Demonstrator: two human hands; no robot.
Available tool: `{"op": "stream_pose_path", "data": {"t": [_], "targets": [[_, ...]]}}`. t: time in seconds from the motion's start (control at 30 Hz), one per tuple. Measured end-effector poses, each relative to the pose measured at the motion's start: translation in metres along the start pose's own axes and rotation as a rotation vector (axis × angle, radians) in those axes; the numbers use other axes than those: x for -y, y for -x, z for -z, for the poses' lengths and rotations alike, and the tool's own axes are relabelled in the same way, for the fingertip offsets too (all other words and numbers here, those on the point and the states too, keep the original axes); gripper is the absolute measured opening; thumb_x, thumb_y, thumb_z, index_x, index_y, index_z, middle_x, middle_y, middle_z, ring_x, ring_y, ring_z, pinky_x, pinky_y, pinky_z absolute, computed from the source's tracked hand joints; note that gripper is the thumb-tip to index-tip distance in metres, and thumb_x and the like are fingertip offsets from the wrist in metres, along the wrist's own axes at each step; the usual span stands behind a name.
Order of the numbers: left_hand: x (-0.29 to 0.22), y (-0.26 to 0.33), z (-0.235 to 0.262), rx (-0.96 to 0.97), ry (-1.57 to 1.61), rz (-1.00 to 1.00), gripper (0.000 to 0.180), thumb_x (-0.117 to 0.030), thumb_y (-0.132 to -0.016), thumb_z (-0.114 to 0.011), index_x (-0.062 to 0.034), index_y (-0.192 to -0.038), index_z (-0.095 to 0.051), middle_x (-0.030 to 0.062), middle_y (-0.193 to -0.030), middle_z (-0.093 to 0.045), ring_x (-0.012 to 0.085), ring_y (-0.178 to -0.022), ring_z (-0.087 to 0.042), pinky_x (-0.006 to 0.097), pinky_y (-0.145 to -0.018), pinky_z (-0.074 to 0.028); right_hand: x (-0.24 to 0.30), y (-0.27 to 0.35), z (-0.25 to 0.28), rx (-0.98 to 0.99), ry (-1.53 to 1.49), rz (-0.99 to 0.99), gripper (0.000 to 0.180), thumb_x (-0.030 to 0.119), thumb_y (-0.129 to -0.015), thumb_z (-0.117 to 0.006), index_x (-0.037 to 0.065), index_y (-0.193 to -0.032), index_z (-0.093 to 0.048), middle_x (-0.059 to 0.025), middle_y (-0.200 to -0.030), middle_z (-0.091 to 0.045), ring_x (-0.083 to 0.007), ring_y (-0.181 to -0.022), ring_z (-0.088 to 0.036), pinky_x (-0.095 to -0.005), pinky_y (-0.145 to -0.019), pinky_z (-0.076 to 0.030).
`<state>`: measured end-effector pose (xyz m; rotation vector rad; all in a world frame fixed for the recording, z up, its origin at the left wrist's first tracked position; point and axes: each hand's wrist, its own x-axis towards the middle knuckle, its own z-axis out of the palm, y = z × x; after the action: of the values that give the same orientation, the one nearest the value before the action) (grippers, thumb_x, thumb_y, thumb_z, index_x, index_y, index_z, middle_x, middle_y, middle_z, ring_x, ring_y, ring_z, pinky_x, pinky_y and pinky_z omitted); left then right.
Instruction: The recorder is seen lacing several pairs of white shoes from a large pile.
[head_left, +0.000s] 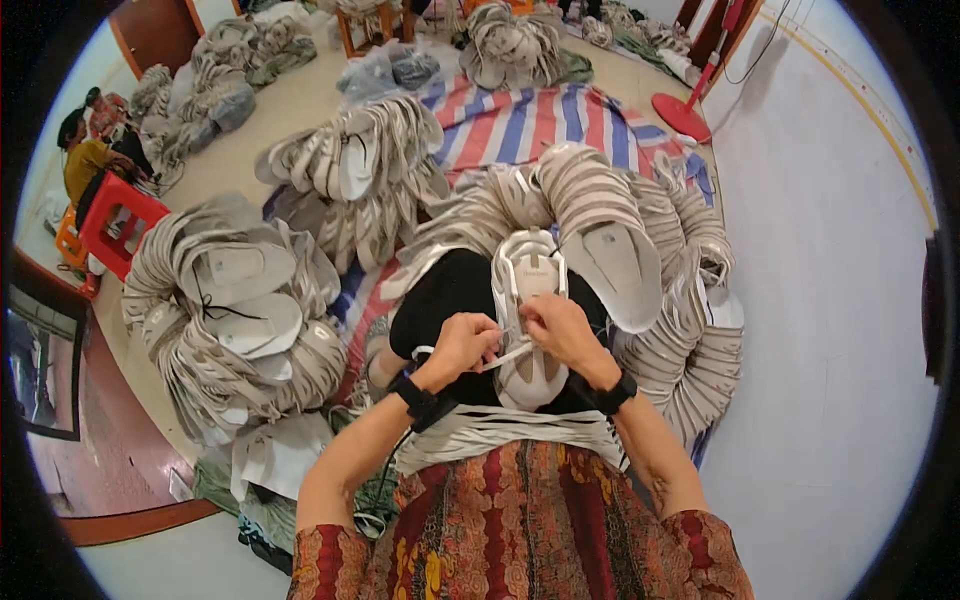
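Two hands meet over a single white sandal [528, 300] that lies sole-down across your lap, its toe pointing away from you. Your left hand [462, 345] is closed, fingers pinched on a white strap [508, 355] that crosses the sandal's middle. Your right hand [560, 330] is likewise closed, fingertips gripping the same strap just beside the left hand; the two hands almost touch. Each wrist carries a black band [420, 400]. The sandal rests on a black cloth [445, 295] spread over your knees, and below it a sheaf of loose white straps [500, 430] lies against your patterned red skirt [530, 530].

Around you, on the floor, stand bundled stacks of grey-white sandals: a large one to your left [235, 310], tied with dark cord, another farther ahead [355, 165], and a curved row arching over to your right [640, 250], touching the wall side. A striped red, blue and white sheet [530, 125] lies under the middle stacks. At far left a person [90, 150] sits near a red stool [115, 220]; a red fan base [685, 115] stands by the white wall.
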<state>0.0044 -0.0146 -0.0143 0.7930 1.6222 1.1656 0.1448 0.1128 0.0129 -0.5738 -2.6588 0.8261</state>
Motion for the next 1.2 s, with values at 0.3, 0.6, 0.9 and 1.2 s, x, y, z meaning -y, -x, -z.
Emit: {"op": "stream_pose_path", "data": {"t": [0.3, 0.6, 0.9, 1.2], "targets": [[-0.011, 0.003, -0.003, 0.033, -0.033, 0.068, 0.012, -0.010, -0.083, -0.056, 0.0020, -0.084, -0.060, 0.0058, -0.064, -0.059, 0.0095, -0.049, -0.055, 0.022, -0.036, -0.042, 0.008, -0.007, 0.006, 0.110, -0.027, 0.036, 0.021, 0.007, -0.070, -0.058, 0.002, -0.090, -0.061, -0.0132, -0.075, -0.053, -0.0271, -0.067, -0.054, -0.0344, -0.062, -0.043], [0.000, -0.003, -0.017, -0.196, -0.607, -0.489, 0.014, -0.011, -0.078, -0.050, -0.0023, -0.084, -0.060, 0.0205, -0.069, -0.058, 0.0370, -0.067, -0.059, 0.044, -0.060, -0.046, 0.002, -0.002, -0.007, 0.132, -0.039, -0.004, 0.017, 0.013, -0.068, -0.056, 0.007, -0.083, -0.062, -0.0148, -0.082, -0.057, -0.0345, -0.078, -0.056, -0.0428, -0.067, -0.045], [-0.034, 0.006, -0.013, -0.027, -0.450, -0.347, 0.012, -0.001, -0.077, -0.060, 0.0003, -0.084, -0.051, 0.0057, -0.066, -0.052, 0.0150, -0.056, -0.051, 0.027, -0.050, -0.043, 0.004, 0.001, -0.019, -0.086, -0.040, 0.063, 0.016, 0.016, -0.067, -0.056, 0.006, -0.077, -0.064, -0.0133, -0.074, -0.054, -0.0340, -0.068, -0.056, -0.0425, -0.061, -0.044], [-0.063, -0.023, -0.004, 0.192, -0.887, -0.592, 0.048, -0.001, -0.055, -0.074, -0.0044, -0.098, -0.051, 0.0113, -0.083, -0.045, 0.0301, -0.074, -0.047, 0.037, -0.065, -0.039, -0.002, 0.005, -0.020, -0.232, 0.076, 0.105, 0.014, 0.012, -0.069, -0.056, -0.002, -0.069, -0.057, -0.0145, -0.075, -0.053, -0.0313, -0.065, -0.058, -0.0391, -0.056, -0.046]]}}
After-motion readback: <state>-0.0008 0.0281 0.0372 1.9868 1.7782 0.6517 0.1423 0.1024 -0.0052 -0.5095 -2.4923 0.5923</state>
